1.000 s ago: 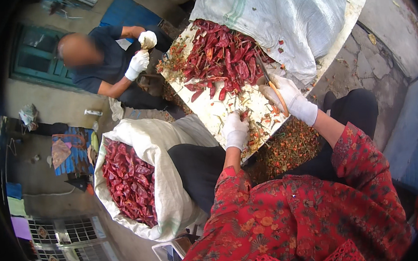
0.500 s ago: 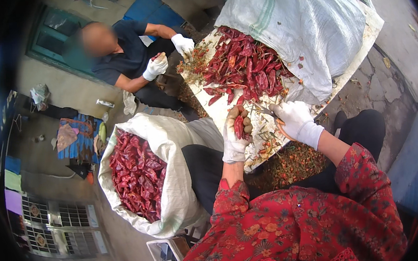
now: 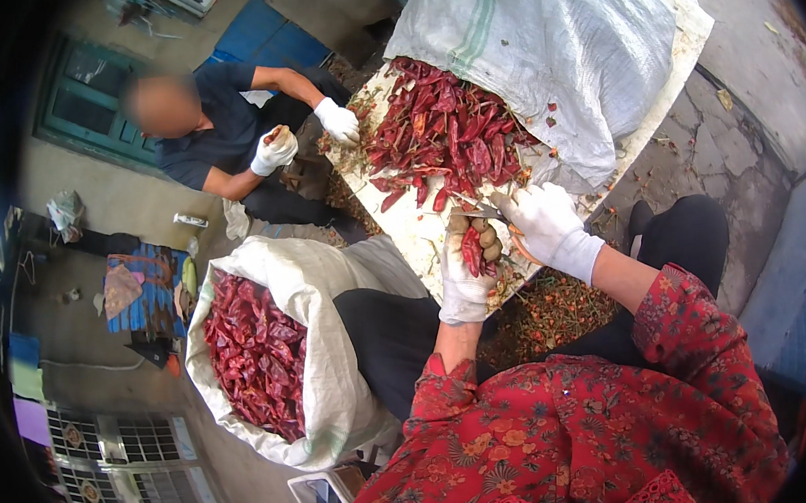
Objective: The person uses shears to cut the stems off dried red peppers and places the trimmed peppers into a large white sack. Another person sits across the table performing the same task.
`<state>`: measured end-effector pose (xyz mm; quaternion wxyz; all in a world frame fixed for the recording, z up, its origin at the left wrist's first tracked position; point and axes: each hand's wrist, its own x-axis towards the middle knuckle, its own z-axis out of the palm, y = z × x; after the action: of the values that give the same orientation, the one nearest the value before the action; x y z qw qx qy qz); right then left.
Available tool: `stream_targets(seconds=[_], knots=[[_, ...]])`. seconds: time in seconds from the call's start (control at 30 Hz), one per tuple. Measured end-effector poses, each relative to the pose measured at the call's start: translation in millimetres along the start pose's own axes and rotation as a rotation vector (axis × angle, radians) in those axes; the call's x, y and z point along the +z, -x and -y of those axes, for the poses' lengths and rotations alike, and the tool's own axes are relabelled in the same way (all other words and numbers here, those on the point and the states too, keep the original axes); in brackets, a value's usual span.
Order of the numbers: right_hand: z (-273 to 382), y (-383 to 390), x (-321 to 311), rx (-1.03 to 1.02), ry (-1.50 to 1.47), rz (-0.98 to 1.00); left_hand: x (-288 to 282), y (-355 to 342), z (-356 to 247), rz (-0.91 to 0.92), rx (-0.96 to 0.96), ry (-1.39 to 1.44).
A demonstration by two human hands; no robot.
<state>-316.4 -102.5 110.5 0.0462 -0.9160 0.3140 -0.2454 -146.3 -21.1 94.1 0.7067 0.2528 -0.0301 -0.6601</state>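
Observation:
My left hand point(image 3: 464, 275), in a white glove with soiled fingertips, is closed palm up around a dried red chili point(image 3: 473, 248) at the near edge of the white board point(image 3: 404, 241). My right hand point(image 3: 544, 224), also gloved, grips scissors point(image 3: 483, 212) with orange handles, their metal blades over the top of the chili, at my left fingertips. Just beyond my hands a heap of dried red chilies point(image 3: 445, 128) lies on the board among cut stems, partly under a white woven sheet point(image 3: 547, 38).
An open white sack point(image 3: 323, 373) of red chilies stands at my left. A co-worker point(image 3: 198, 150) in gloves sits across at the upper left. Stem debris point(image 3: 561, 309) lies below the board. Cracked paving point(image 3: 720, 147) runs along the right, a plastic container point(image 3: 319, 494) sits behind the sack.
My left hand has turned palm up, showing the chili in it. My right hand has brought the scissors from upright to level across it. The co-worker's hands have moved apart, one reaching toward the board.

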Motion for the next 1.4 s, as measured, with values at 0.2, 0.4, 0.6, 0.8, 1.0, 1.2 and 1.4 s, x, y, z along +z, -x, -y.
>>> stream_targets(seconds=[0.2,0.4,0.6,0.8,1.0,1.2,1.4], knots=[[8,-2,2,-0.013,-0.045,-0.034,3,5,2,-0.053,0.097,-0.11],[8,1,5,-0.03,-0.125,-0.04,24,14,6,-0.047,0.175,-0.222],[24,-11,-1,0.012,-0.178,0.105,6,18,-8,-0.024,0.178,-0.145],[22,-13,-25,0.381,-0.534,0.108,74,71,-58,-0.274,0.475,-0.575],[-40,-22,-5,0.727,-1.362,-0.133,75,201,-238,-0.91,1.462,-1.751],[-39,-18,17,0.649,-1.51,-0.197,47,166,-236,-1.115,1.604,-2.143],[-17,-34,11,0.674,-1.391,-0.122,-39,-20,-181,-0.652,0.847,-2.14]])
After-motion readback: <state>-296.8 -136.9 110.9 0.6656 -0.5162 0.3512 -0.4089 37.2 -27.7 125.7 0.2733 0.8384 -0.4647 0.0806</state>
